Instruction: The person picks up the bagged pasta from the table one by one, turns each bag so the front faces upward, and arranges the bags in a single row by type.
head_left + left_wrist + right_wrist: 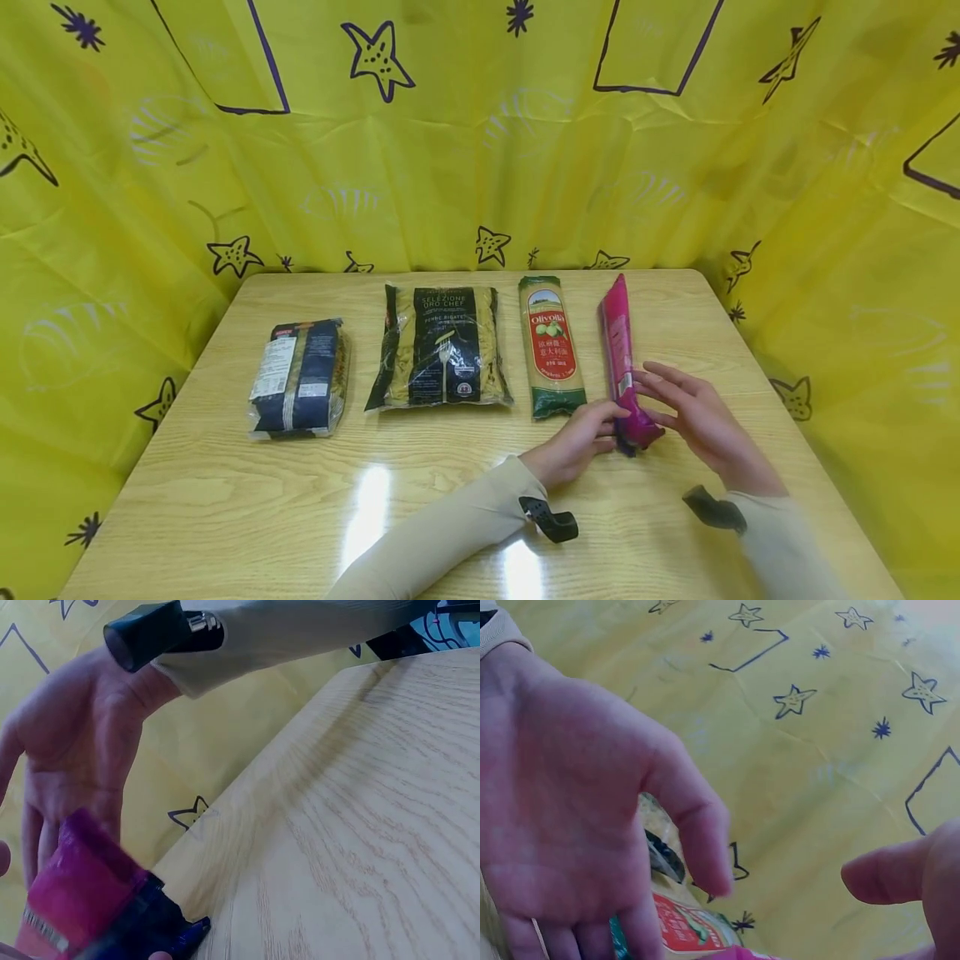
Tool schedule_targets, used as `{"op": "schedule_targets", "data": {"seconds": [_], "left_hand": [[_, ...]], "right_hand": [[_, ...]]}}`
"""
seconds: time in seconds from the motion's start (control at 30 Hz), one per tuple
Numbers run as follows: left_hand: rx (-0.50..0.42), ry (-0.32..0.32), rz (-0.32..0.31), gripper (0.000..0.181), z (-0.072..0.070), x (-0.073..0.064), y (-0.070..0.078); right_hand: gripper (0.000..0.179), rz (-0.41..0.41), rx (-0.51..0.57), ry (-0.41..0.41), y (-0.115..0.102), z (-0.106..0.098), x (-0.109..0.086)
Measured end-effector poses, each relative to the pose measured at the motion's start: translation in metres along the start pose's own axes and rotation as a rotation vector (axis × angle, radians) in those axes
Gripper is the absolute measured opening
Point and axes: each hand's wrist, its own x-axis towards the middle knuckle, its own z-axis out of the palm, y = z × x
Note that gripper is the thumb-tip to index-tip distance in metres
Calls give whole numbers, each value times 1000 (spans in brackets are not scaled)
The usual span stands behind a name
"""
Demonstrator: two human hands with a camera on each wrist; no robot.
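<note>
A pink packet (621, 350) with a dark end is tipped up on its narrow side at the right of the table. My left hand (573, 442) is at its near left side, the fingertips right at the packet. On the other side my right hand (701, 421) holds its fingers loosely spread against the packet's right face. The left wrist view shows the dark-ended packet (90, 877) in front of the right palm (82, 742). In the right wrist view the left palm (570, 802) faces the camera, and only a pink edge of the packet shows.
Just left of the hands lies a spaghetti packet (553, 350) with a red label. Farther left are a large black-and-yellow penne bag (446, 350) and a dark blue pasta bag (300, 379). A yellow patterned curtain (465, 167) surrounds the wooden table (247, 500).
</note>
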Motion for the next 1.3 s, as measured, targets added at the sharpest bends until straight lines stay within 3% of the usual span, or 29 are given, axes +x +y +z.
{"op": "schedule_targets", "data": {"seconds": [0.2,0.43,0.6,0.83,0.93,1.3], "left_hand": [[11,-21,9,36,0,0,-2],[21,2,1,28,1,-1,-3],[55,24,-11,37,3,0,-1],[103,88,3,53,5,0,1],[117,101,4,51,6,0,1],[69,54,1,21,-1,2,3]], "right_hand": [[76,-10,87,-33,0,6,3],[75,-17,94,-43,4,5,3],[74,-22,139,-46,8,3,2],[30,-58,224,-88,10,4,1],[23,-69,239,-108,12,4,2],[23,-60,263,-85,20,-7,0]]}}
